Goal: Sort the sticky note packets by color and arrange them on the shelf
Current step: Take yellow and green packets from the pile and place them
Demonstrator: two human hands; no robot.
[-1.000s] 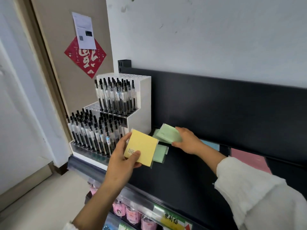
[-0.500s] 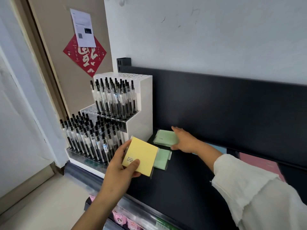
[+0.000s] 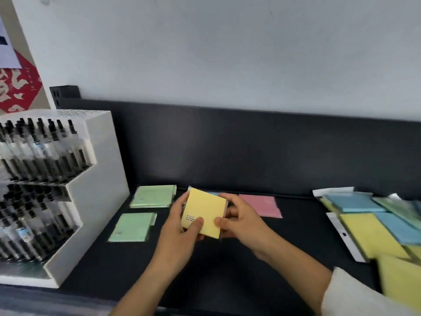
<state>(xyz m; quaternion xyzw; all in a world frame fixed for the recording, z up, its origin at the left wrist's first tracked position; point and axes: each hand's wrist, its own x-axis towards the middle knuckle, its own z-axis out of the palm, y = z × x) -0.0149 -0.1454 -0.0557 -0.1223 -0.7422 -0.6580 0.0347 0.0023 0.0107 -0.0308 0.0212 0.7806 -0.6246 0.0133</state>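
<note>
R hand (image 3: 242, 225) now on 1 yellow pkt (image 3: 203, 213)

Under soft, even light the pale grey-white wall (image 3: 227, 53) reads bright and flat. The matte black shelf (image 3: 114, 265) is dark, with a faint sheen on its black back panel (image 3: 227, 144). Motion blur smears the loose heap of yellow, blue and green packets (image 3: 376, 233) at the right edge and the black-capped pens (image 3: 34, 156) at left. The print on the square yellow sticky note packet (image 3: 202, 213) is a smudge.
</note>
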